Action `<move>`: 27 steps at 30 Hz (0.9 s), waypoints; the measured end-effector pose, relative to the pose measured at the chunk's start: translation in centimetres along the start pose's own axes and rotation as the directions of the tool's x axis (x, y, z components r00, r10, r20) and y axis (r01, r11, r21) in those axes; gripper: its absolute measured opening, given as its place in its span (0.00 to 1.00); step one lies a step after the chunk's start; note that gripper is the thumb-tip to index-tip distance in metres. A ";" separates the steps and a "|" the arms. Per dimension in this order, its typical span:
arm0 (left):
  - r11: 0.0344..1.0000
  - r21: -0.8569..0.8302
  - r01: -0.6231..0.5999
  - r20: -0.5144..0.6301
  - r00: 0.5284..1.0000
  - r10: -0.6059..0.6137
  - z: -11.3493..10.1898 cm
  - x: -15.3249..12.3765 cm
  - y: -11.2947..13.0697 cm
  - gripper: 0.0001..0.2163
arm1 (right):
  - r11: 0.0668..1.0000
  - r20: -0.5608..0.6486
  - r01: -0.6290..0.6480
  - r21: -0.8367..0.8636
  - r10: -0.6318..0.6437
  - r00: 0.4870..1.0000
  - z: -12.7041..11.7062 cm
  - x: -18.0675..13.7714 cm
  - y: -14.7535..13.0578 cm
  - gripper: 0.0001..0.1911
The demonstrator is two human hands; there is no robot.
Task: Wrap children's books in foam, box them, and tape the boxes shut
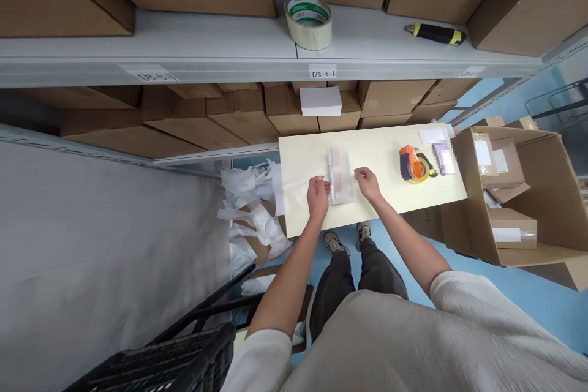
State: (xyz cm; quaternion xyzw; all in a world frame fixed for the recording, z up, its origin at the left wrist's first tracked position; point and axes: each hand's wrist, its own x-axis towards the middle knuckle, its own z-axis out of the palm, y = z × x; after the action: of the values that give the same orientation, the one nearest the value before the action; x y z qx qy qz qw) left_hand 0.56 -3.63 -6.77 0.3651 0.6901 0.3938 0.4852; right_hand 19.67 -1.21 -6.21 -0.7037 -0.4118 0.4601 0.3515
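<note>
A small clear plastic packet (340, 175) with a pale item inside lies on the cream table top (381, 196). My left hand (318, 195) pinches the packet's left edge with curled fingers. My right hand (367, 183) grips its right edge the same way. Both arms reach forward over my dark trousers and shoes.
An orange tape dispenser (414, 164) and small labels (441, 157) sit right of the packet. An open cardboard box (514, 196) of parcels stands at the right. On the shelf above rest a tape roll (309, 21) and a utility knife (435, 33). White wrapping scraps (255, 214) lie at left, a black crate (174, 361) below.
</note>
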 end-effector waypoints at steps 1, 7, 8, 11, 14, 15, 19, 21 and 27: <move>0.999 0.043 0.016 -0.016 1.000 -0.016 -0.6 0.1 -0.3 0.13 | 1.000 0.013 -0.025 -0.018 0.026 1.000 0.5 -0.1 0.7 0.13; 0.966 0.255 0.040 0.036 0.998 -0.051 -2.0 0.8 -2.7 0.09 | 0.989 0.042 -0.085 -0.123 0.090 0.995 2.1 -0.4 3.7 0.20; 0.965 0.260 0.037 0.024 0.999 -0.045 -1.8 0.9 -2.9 0.09 | 0.989 0.036 -0.080 -0.128 0.086 0.996 2.0 -0.4 4.0 0.20; 0.963 0.265 0.056 0.000 0.998 -0.058 -0.7 0.9 -3.1 0.10 | 0.989 0.032 -0.072 -0.132 0.077 0.997 1.4 -0.2 4.4 0.21; 0.958 0.285 0.022 0.037 0.999 -0.034 0.6 0.8 -2.7 0.13 | 0.987 0.014 -0.073 -0.143 0.076 0.997 0.3 0.0 4.8 0.21; 0.955 0.296 -0.002 0.062 0.998 -0.017 1.2 0.7 -2.5 0.14 | 0.986 -0.004 -0.073 -0.148 0.073 0.997 -0.2 0.2 5.0 0.22; 0.929 0.343 -0.140 0.206 0.976 0.071 3.5 0.5 -1.8 0.18 | 0.986 -0.093 -0.058 -0.158 0.044 0.995 -2.5 0.8 5.7 0.21; 0.899 0.369 -0.233 0.280 0.951 0.132 4.7 0.5 -1.6 0.20 | 0.985 -0.119 -0.054 -0.161 0.035 0.992 -3.7 1.2 5.9 0.21; 0.716 0.568 -0.405 0.399 0.897 0.191 7.7 0.0 -0.7 0.26 | 0.985 -0.137 -0.034 -0.168 0.011 0.991 -6.6 1.3 5.9 0.19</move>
State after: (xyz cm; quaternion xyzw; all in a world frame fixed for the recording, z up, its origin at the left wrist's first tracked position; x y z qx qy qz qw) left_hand 7.85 -2.46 -9.14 0.6727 0.6275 0.1466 0.3635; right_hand 27.64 -3.24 -9.68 -0.7652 -0.4168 0.3784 0.3123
